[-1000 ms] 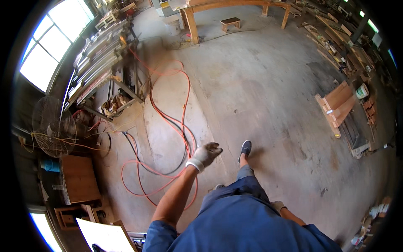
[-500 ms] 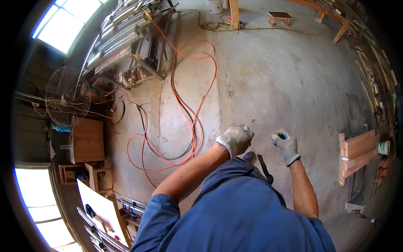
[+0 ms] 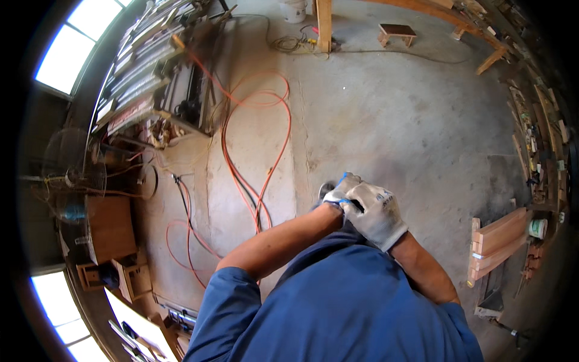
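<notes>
Head view: both your gloved hands meet in front of your torso, above the concrete floor [image 3: 386,114]. Your left hand [image 3: 339,192] wears a pale left glove [image 3: 351,181], the thing being handled; your right hand [image 3: 380,214], in a pale right glove [image 3: 386,226], overlaps it from the right, its curled fingers at the left glove near the wrist. The hands are together and touching, but overlap hides the fingertips, so one cannot tell whether either hand is clamped on anything. A small blue patch [image 3: 344,178] shows at the left glove. Below, your blue shirt [image 3: 350,308] fills the foreground, and a dark shoe [image 3: 325,190] shows just beside your left hand.

To your left, an orange hose [image 3: 289,117] lies in loops on the floor, near a rack [image 3: 145,78] stacked with long pieces; a fan [image 3: 69,175] stands above a brown wooden cabinet [image 3: 111,229]. Ahead, well apart from your hands, are a low stool [image 3: 398,29] and a white bucket [image 3: 294,11]. To your right, joined wooden boards [image 3: 500,237] lie beside a green-and-white container [image 3: 537,228].
</notes>
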`<state>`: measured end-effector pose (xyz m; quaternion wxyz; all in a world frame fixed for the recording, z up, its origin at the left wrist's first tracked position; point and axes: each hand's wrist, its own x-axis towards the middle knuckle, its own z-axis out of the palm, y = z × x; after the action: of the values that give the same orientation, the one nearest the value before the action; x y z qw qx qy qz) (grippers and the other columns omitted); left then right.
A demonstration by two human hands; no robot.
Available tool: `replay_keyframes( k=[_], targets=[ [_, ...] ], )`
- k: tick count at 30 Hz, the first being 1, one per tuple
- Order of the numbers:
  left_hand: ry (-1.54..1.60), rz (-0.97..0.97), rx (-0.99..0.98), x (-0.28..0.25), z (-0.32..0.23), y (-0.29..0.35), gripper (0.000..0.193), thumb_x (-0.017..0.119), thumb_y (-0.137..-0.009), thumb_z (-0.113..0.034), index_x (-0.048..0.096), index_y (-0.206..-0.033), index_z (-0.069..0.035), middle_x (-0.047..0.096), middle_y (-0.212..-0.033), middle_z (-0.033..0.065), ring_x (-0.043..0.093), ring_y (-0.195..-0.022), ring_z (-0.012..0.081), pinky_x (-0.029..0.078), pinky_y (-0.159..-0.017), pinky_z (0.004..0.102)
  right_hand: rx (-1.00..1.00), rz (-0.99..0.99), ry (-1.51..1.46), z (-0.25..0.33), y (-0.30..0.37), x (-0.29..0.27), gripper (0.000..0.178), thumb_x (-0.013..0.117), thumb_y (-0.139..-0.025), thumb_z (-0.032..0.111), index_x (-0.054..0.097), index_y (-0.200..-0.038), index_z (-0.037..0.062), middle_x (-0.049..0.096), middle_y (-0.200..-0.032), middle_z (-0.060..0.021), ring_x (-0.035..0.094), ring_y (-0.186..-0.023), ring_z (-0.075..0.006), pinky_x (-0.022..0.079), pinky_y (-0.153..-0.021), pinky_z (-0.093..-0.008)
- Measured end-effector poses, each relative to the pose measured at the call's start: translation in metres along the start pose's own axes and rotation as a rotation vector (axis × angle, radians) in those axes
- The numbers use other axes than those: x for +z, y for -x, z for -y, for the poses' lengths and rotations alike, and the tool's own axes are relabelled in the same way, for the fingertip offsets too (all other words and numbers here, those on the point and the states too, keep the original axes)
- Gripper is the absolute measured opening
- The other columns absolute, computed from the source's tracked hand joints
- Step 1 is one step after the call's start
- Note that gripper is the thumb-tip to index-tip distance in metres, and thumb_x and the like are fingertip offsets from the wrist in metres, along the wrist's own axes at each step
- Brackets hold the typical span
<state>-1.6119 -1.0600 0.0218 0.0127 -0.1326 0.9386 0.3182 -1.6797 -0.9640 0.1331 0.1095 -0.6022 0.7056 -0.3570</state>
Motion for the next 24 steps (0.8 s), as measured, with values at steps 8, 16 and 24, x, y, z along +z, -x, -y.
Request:
replay_keyframes(
  k=[8, 16, 24],
  targets=[
    [-0.674, 0.072, 0.208, -0.088, 0.004, -0.119, 0.033, 0.059, -0.082, -0.033, 0.059, -0.106, -0.01, 0.059, -0.112, 0.0136, 0.053, -0.11, 0.031, 0.037, -0.098, 0.0467, 0.156, -0.203, -0.006, -0.065, -0.102, -0.042, 0.011, 0.074, -0.077, 0.006, 0.063, -0.076, 0.0048, 0.065, -0.073, -0.0129, 0.064, -0.066, -0.0317, 0.051, -0.061, -0.0403],
    [-0.89, -0.07, 0.21, -0.1, 0.048, -0.255, 0.026, 0.047, -0.099, -0.033, 0.054, -0.111, -0.011, 0.052, -0.104, 0.0089, 0.048, -0.114, 0.0261, 0.032, -0.109, 0.0397, 0.162, -0.186, -0.139, -0.164, -0.194, -0.076, 0.011, 0.075, -0.078, 0.006, 0.064, -0.077, 0.0041, 0.067, -0.074, -0.0121, 0.065, -0.065, -0.0266, 0.051, -0.061, -0.0377],
    [-0.819, 0.152, 0.063, -0.172, 0.031, -0.393, 0.043, 0.047, -0.096, -0.034, 0.054, -0.131, -0.009, 0.053, -0.134, 0.0111, 0.04, -0.137, 0.0282, 0.022, -0.119, 0.0467, 0.123, -0.094, -0.293, -0.282, -0.289, -0.144, 0.009, 0.074, -0.078, 0.006, 0.066, -0.079, 0.003, 0.067, -0.075, -0.0124, 0.066, -0.064, -0.0227, 0.052, -0.06, -0.0353]
  ],
)
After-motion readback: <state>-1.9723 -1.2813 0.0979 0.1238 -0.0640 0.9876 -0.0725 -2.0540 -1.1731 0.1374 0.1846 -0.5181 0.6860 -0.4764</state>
